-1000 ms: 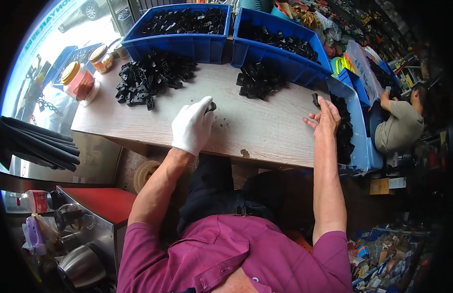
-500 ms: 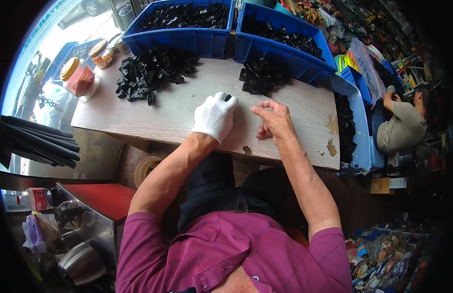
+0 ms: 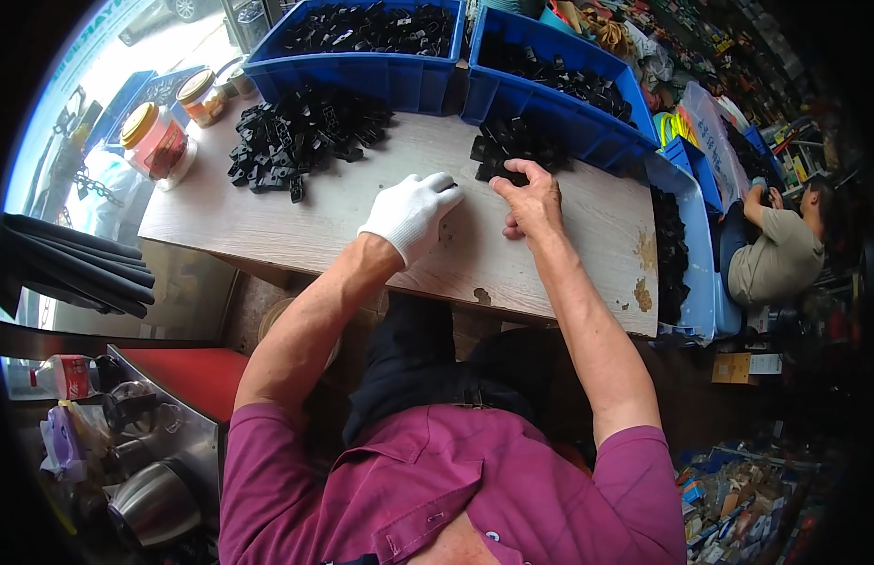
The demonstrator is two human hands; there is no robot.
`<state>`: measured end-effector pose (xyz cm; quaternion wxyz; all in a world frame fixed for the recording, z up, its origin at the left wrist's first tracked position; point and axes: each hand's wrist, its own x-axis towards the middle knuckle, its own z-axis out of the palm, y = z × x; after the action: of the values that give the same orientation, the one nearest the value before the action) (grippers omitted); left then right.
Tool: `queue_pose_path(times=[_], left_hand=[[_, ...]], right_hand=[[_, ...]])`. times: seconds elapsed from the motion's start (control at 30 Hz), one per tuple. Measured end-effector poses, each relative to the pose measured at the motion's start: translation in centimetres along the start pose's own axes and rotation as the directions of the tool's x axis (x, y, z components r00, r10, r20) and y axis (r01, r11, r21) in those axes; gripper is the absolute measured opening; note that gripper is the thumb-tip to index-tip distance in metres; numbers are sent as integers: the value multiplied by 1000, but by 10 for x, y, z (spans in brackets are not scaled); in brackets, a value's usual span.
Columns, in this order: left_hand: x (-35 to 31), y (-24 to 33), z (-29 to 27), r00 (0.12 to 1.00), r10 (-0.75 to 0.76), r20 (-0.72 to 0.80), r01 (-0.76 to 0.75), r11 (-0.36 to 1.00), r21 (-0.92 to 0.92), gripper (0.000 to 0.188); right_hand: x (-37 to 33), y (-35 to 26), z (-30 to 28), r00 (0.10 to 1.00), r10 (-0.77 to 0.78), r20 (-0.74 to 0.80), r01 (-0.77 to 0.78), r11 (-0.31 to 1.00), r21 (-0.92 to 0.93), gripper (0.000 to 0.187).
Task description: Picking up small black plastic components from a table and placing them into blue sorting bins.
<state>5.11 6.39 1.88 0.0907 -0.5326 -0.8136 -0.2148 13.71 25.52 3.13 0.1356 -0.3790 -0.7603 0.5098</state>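
My left hand (image 3: pixel 410 218), in a white knitted glove, is closed over the middle of the wooden table. A dark bit shows at its fingertips, seemingly a small black part mostly hidden by the glove. My bare right hand (image 3: pixel 533 202) is at the near edge of the right-hand pile of black parts (image 3: pixel 526 146). Its thumb and index finger are apart, with the fingertips close to the pile; whether they touch a part is unclear. To the left lies a larger heap of similar black parts (image 3: pixel 300 137), flat pieces with holes or slots.
Two blue bins (image 3: pixel 352 75) (image 3: pixel 569 118) full of black parts line the table's (image 3: pixel 343 212) far edge. A light blue bin (image 3: pixel 700 254) stands at its right end. Lidded jars (image 3: pixel 156 141) are at the left corner. A person (image 3: pixel 776 240) sits bent over at the far right.
My right hand has moved slightly forward to the right-hand pile, its thumb and index finger parting. My gloved left hand has turned a little, and less of the dark part shows. The view shifted slightly.
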Motion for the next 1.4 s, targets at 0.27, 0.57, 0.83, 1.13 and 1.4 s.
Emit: queue_pose_path(times=[0.27, 0.57, 0.83, 1.13, 1.4], left_hand=[[14, -10, 6, 998, -6, 56, -1, 993, 120, 21], [22, -22, 16, 988, -134, -80, 139, 988, 65, 19], [13, -26, 21, 952, -233, -201, 215, 971, -105, 19], [-1, -24, 23, 951, -205, -230, 180, 976, -124, 27], [-8, -11, 10, 908, -277, -315, 259, 961, -100, 26]], right_hand=[[3, 0, 3, 1000, -19, 18, 20, 999, -40, 34], [3, 12, -3, 996, -53, 76, 52, 999, 9, 32], [-4, 17, -9, 982, -63, 176, 58, 998, 37, 29], [-16, 12, -8, 990, -37, 134, 28, 997, 70, 40], [-14, 10, -4, 995, -18, 98, 26, 996, -87, 36]])
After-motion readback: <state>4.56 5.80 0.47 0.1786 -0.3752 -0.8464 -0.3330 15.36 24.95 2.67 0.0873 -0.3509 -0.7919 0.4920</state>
